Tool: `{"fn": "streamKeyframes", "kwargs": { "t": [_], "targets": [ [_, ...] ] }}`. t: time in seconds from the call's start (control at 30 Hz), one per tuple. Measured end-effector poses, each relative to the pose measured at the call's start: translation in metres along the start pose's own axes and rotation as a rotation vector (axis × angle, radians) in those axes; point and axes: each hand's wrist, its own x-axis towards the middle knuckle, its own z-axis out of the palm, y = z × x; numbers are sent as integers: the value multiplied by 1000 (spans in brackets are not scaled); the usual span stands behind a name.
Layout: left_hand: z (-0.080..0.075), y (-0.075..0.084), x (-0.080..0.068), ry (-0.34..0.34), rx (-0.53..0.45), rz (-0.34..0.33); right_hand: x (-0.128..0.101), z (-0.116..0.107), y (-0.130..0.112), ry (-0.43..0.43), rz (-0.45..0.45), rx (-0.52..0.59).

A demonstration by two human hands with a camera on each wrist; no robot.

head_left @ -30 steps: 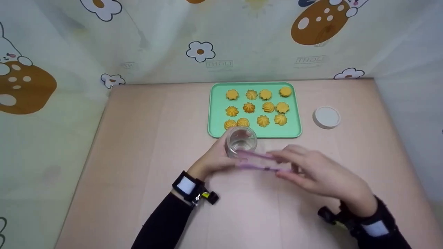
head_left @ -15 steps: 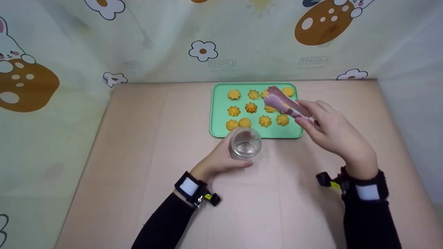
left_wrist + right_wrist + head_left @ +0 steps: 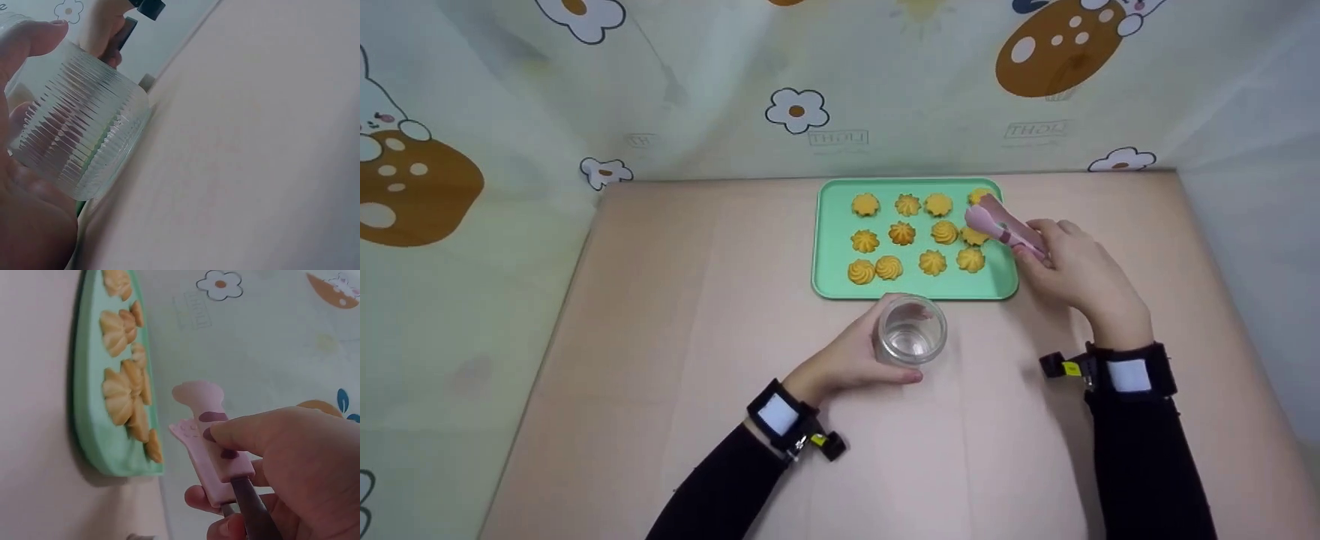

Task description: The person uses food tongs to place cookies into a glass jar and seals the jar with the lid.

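Tongs point(image 3: 997, 223), pink, are pinched in the right hand point(image 3: 1072, 270) over the green tray point(image 3: 832, 247) at its 2 o'clock corner, seen from the head camera; twelve piped cookies point(image 3: 900, 233) are laid on it. An empty ribbed glass jar point(image 3: 910, 339), at the tray's 6 o'clock, is gripped by the left hand point(image 3: 847, 360).

Left wrist: jar point(image 3: 79, 135) is wrapped by fingers point(image 3: 28, 39).

Right wrist: tongs point(image 3: 208, 444) are held beside tray point(image 3: 93, 416), tips slightly parted.

Evenly and softly lit from above, bright, with only faint shadows under the hands on the bench point(image 3: 660, 300). No harsh glare. Slightly soft head view, bowed at the edges; close wrist views blurred on near skin.
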Motion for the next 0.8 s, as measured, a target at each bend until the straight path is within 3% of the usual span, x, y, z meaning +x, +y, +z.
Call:
{"fn": "streamKeyframes", "kwargs": {
  "t": [0.43,0.8],
  "targets": [
    [1,-1,5,-6,-31,0,2,-2,11,-82,98,7],
    [0,-2,1,0,-9,0,4,6,9,-81,42,-16]
  ]
}}
